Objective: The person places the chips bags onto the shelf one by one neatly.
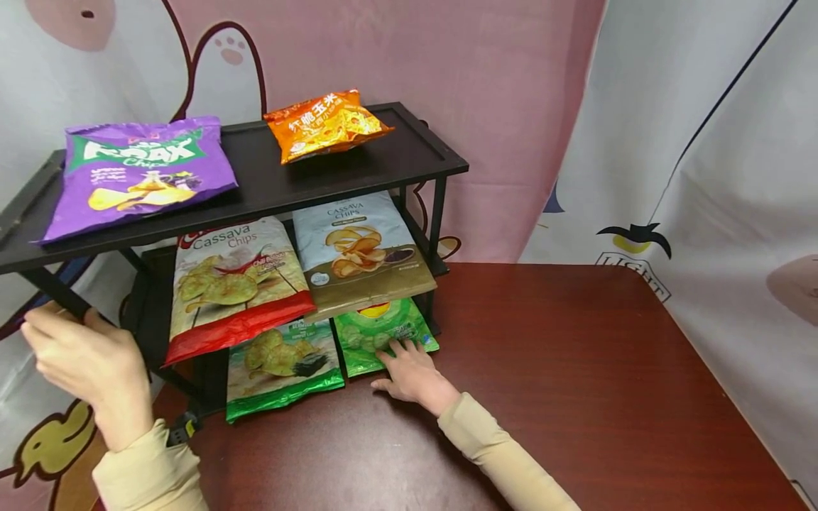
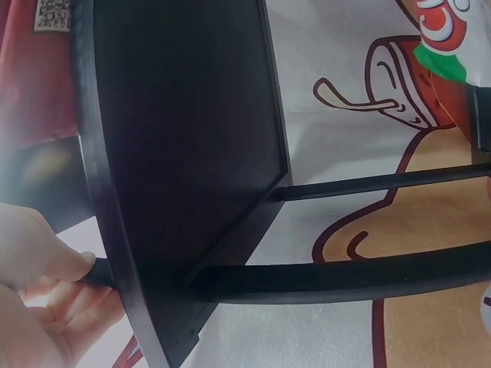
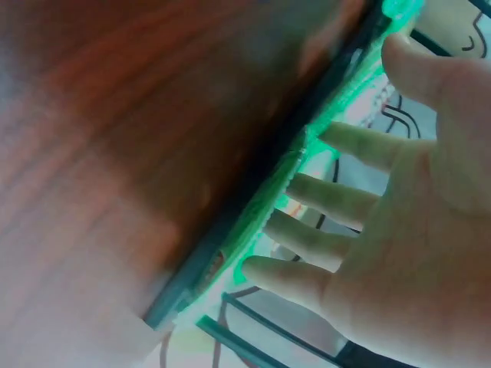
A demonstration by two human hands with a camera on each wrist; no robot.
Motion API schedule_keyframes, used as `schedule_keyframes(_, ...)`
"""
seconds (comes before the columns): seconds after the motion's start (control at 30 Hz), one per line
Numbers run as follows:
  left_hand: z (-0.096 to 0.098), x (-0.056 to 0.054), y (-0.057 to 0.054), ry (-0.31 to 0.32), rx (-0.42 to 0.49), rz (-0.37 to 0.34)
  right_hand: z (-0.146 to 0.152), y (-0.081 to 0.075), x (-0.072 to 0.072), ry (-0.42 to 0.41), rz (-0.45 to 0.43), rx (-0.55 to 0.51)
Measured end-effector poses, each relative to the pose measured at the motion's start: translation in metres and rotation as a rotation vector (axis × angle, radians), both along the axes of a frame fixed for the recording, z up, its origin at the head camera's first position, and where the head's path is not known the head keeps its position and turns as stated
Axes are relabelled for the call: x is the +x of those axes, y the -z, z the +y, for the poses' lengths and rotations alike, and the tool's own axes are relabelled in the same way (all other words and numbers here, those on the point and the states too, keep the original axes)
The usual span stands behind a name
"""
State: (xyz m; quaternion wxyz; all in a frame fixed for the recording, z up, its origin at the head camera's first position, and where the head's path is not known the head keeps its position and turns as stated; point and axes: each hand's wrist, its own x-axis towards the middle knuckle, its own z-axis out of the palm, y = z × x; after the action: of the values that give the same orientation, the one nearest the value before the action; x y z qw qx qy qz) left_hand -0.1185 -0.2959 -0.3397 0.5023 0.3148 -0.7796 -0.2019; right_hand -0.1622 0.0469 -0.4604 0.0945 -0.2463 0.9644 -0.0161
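My left hand (image 1: 96, 365) grips a front post (image 1: 54, 287) of the black shelf rack (image 1: 249, 167) at its left end. In the left wrist view, thumb and fingers curl round that post (image 2: 99, 271) beside a dark shelf board (image 2: 184, 138). My right hand (image 1: 415, 376) lies with spread fingers on the green chip bag (image 1: 358, 344) at the right of the bottom shelf. Up close in the right wrist view, the straight fingers (image 3: 337, 201) touch the green bag's edge. Left of it lies a green-edged bag of chips (image 1: 275, 358).
On the middle shelf lie a red-edged cassava chips bag (image 1: 236, 277) and a blue-and-gold one (image 1: 358, 248), both jutting forward. A purple chip bag (image 1: 140, 170) and an orange snack bag (image 1: 322, 128) sit on top. The rack stands on a reddish-brown table (image 1: 575, 383) before printed cloth (image 1: 498, 128).
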Motion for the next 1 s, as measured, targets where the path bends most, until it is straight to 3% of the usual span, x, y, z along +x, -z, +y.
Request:
schedule_keyframes(0.3,0.001,-0.002,0.002,0.007,-0.001,0.003,0.001,0.013,-0.011,-0.003,0.0,-0.004)
schedule_keyframes(0.5,0.004,-0.002,0.0,0.007,0.001,0.003,0.008,0.016,-0.012,-0.03,0.031,-0.078)
schedule_keyframes(0.7,0.006,-0.003,-0.002,0.007,0.028,-0.004,0.027,0.013,-0.005,-0.041,0.163,-0.208)
schedule_keyframes(0.83,0.012,0.006,-0.005,-0.014,0.058,-0.035,0.048,0.009,0.002,-0.061,0.311,-0.304)
schedule_keyframes(0.93,0.026,0.016,-0.01,-0.046,0.048,0.003,0.068,0.002,0.006,-0.07,0.44,-0.368)
schedule_keyframes(1.0,0.045,0.02,-0.015,-0.036,0.02,0.081,0.081,-0.005,0.008,-0.044,0.492,-0.393)
